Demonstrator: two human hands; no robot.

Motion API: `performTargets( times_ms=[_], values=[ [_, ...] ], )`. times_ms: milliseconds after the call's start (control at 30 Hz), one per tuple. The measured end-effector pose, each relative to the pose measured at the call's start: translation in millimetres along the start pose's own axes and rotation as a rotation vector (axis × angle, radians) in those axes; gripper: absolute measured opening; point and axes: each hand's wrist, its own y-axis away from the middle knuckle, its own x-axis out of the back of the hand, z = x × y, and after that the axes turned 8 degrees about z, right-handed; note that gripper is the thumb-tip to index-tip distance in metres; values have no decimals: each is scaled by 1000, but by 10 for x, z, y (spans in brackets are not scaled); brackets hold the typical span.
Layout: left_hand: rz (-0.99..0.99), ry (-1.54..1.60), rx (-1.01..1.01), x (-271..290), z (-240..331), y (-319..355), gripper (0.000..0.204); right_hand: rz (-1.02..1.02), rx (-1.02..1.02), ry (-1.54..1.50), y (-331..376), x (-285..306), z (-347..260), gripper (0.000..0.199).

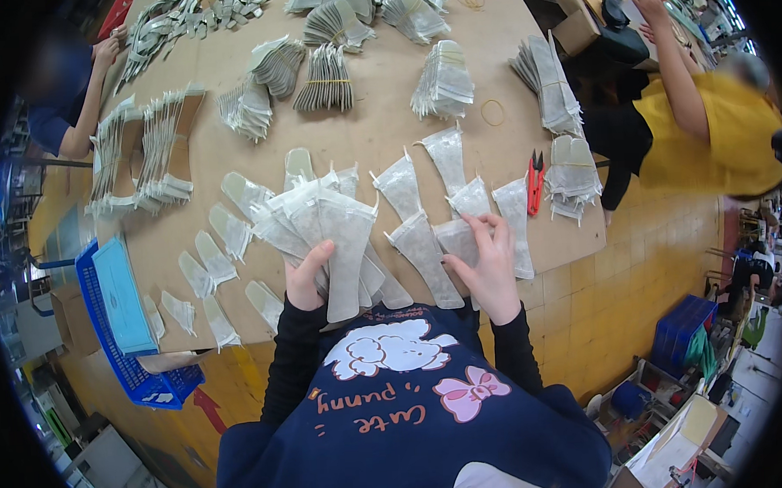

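My left hand (305,281) grips a fanned stack of flared grey-white fabric pieces (349,233), thumb on top, wide ends pointing away from me. To its right, my right hand (490,270) has thumb and fingers on the edges of a similar fabric piece (454,239) low over the table. Several loose flared pieces (397,187) lie around that hand, some overlapping. Left of the stack, smaller round-ended pieces (215,256) are spread out singly. What my left fingers do beneath the stack is hidden.
Banded bundles of pieces (324,79) stand across the brown table (377,122). Red-handled snips (536,185) lie at the right, near a loose rubber band (493,112). A blue crate (106,317) hangs by the left edge. Two other people (709,134) are at the sides.
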Motion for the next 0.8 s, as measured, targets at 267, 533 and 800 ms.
performTargets(
  times_ms=[267,533,800],
  values=[
    [-48,2,-29,-56,19,16,44,-150,-51,-130,151,-360,-269,62],
    [-29,-57,-50,-73,-65,73,50,-86,-65,-81,248,-361,-217,73],
    [-34,-78,-59,-120,-65,103,48,-106,-279,-162,229,-190,-70,32]
  ],
)
